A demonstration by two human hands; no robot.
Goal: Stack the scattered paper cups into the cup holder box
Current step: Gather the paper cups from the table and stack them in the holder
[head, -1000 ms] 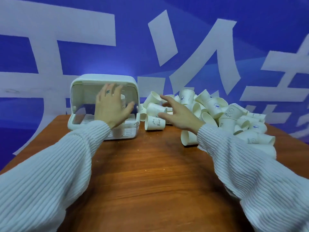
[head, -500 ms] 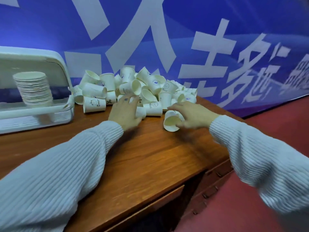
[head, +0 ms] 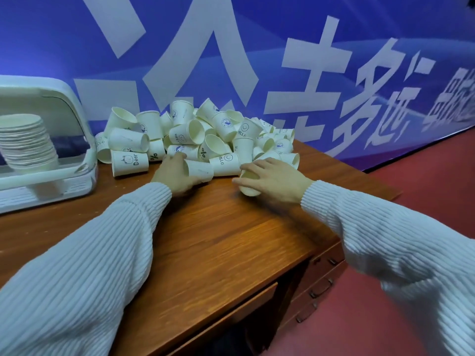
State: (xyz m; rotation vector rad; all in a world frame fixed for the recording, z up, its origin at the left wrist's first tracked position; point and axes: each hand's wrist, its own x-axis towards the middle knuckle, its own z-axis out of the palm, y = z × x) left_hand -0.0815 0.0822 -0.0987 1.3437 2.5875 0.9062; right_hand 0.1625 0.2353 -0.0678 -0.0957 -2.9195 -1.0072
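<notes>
A heap of white paper cups [head: 205,134] lies on the wooden table [head: 205,240] against the blue wall. My left hand [head: 174,176] grips a cup lying on its side [head: 200,170] at the heap's front edge. My right hand [head: 275,178] is curled over another cup [head: 248,187], also on its side, a little right of the first. The white cup holder box [head: 77,140] stands open at the far left, with a tall stack of nested cups [head: 25,140] inside it.
A cup printed "Bear" [head: 129,163] lies between the box and my left hand. The table's right edge drops to a red floor [head: 385,304]. Drawers with metal handles [head: 318,289] sit under the tabletop.
My view swung right from the box to the heap. My left hand left the box and took a cup at the heap's front; my right hand closed over another cup.
</notes>
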